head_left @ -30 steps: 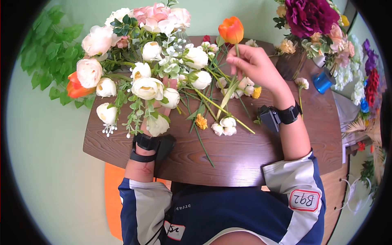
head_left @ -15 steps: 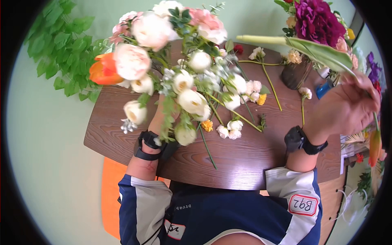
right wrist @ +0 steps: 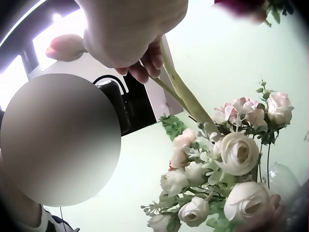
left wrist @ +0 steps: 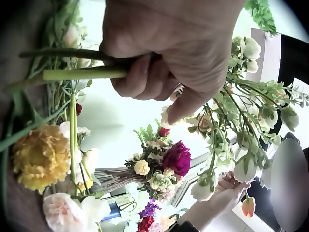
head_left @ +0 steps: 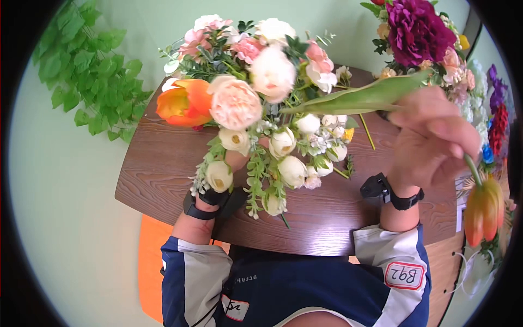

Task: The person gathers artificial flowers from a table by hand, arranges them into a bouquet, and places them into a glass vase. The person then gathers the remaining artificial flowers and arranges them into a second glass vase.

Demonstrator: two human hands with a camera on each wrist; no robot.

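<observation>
My left hand [left wrist: 169,53] grips the stems of a large bouquet, their green cut ends [left wrist: 84,74] sticking out below the fist in the left wrist view. The bouquet holds pale peach roses [head_left: 237,102], white ranunculus-like blooms [head_left: 293,171], an orange tulip [head_left: 184,103] on its left side and trailing greenery. In the head view the blooms hide most of that hand. My right hand [head_left: 433,139] pinches a single orange tulip [head_left: 484,211] by its stem, the bloom hanging down at the right. Its long leaf [head_left: 362,101] points left, overlapping the bouquet's right side.
Loose stems and small flowers lie on the brown wooden table [head_left: 158,169], among them a yellow bloom [left wrist: 41,157]. A second arrangement with a big purple flower [head_left: 420,30] stands at the back right. Green foliage [head_left: 92,65] hangs on the left wall.
The right hand lifted the tulip from upright beside the bouquet, swung it right and turned it bloom-down, then came back slightly left. The left hand tilted the bouquet rightward and toward the body.
</observation>
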